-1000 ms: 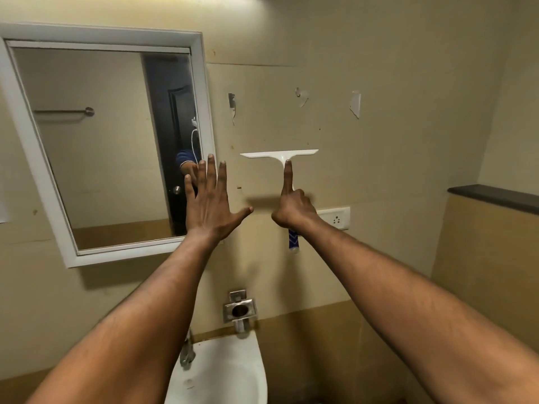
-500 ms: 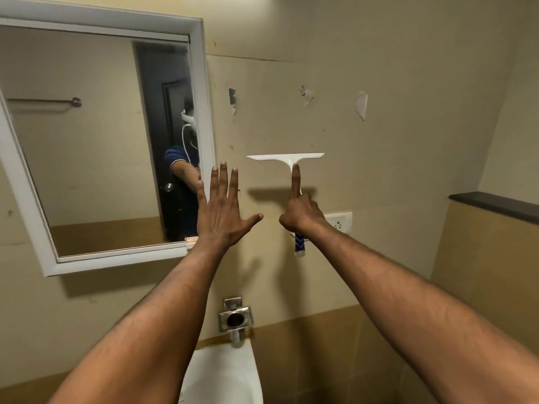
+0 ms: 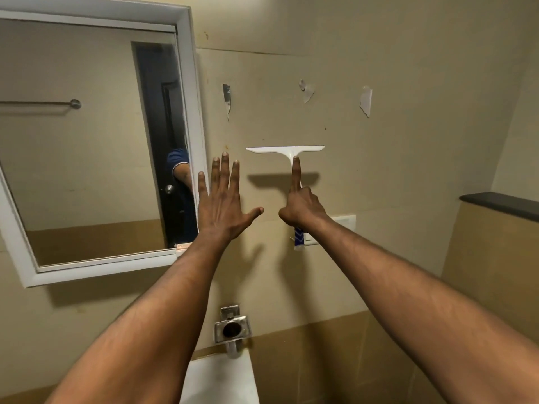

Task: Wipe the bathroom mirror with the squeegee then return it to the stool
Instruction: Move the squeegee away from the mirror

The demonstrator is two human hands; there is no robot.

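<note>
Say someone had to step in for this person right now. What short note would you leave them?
Right hand: shut on the squeegee, index finger along its neck, blade up, held in front of the wall right of the mirror.
Left hand: open, fingers spread, holding nothing, by the mirror's right frame.
Done: squeegee is picked up. Whether any wiping has happened cannot be told.
Left: wipe the mirror, then put the squeegee back on the stool, which is out of view.
</note>
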